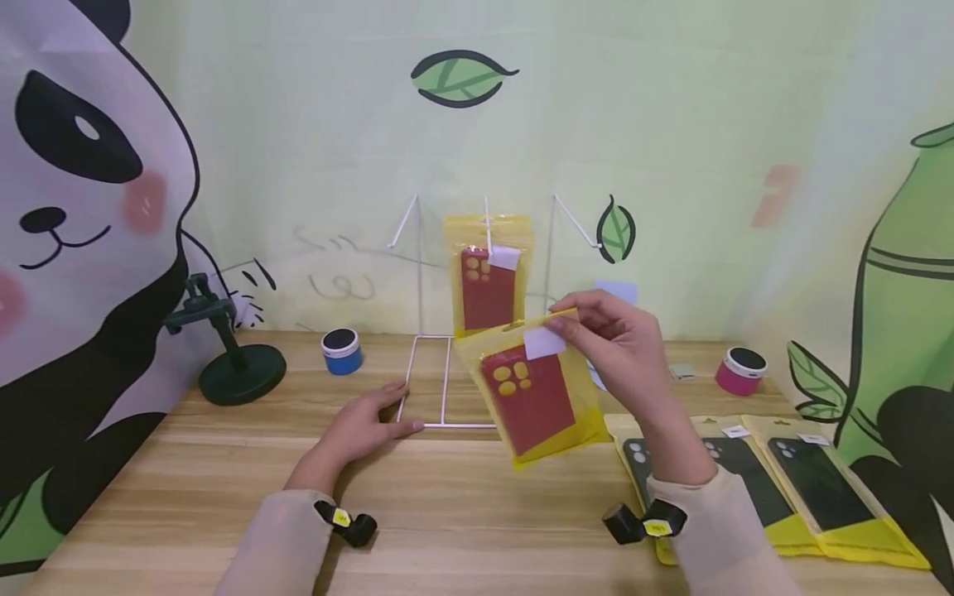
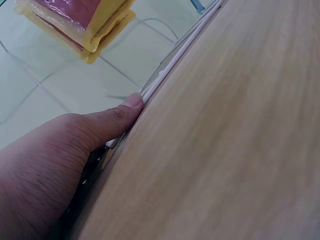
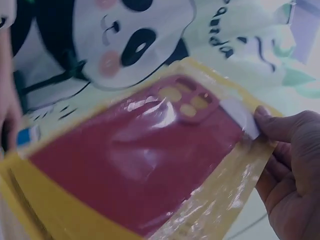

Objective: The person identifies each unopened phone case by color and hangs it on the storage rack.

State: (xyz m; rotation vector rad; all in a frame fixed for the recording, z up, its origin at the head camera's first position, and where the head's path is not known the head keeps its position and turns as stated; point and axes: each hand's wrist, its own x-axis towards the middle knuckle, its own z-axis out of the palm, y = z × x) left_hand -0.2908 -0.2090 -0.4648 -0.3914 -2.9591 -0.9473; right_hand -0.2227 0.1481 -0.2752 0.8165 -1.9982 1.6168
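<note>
While it's held, the case [image 1: 533, 404] points lengthwise up-left.

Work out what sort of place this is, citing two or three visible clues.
Probably a tabletop mock-up of a shop display: a white wire rack with a bagged red phone case on its middle hook, bagged dark phone cases at right, and a panda-printed backdrop behind.

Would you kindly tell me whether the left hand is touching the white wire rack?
Touching: the left wrist view shows the left hand with its thumb against the white wire rack.
</note>
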